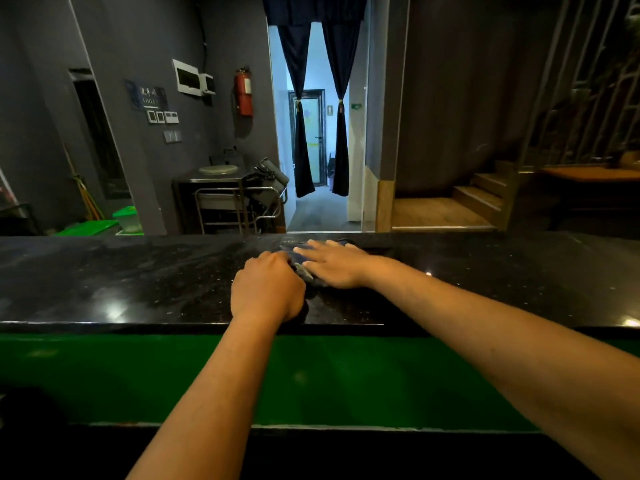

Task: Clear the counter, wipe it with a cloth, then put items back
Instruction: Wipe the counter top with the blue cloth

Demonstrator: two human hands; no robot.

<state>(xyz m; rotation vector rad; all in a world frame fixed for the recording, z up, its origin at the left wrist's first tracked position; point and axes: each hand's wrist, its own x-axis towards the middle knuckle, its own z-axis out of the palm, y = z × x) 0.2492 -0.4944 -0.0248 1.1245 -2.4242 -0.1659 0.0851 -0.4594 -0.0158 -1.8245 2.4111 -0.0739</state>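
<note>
Both hands work the middle of the black bench (121, 282), close together, about twelve o'clock from the person. The right hand (334, 263) lies flat, fingers straight, pressing the cloth (304, 266) onto the stone, likely to spread it so it wipes a wide path. The left hand (266, 287) sits just beside it at eight o'clock, fingers curled; it seems to pinch the cloth's near edge, though the dark fabric is mostly hidden under the hands, so I cannot be sure. Only a small grey-blue fold shows between them.

The stone around them carries nothing I can see but light glints, which suggests the clearing is done and wiping is under way; nothing blocks a sweep toward three or nine o'clock.

Past the bench, at eleven o'clock, stands a metal cart (239, 206) below a fire extinguisher (243, 91). A curtained doorway (317, 133) opens at twelve, wooden steps (481, 195) rise at two, and green bins (104, 226) sit at ten.
</note>
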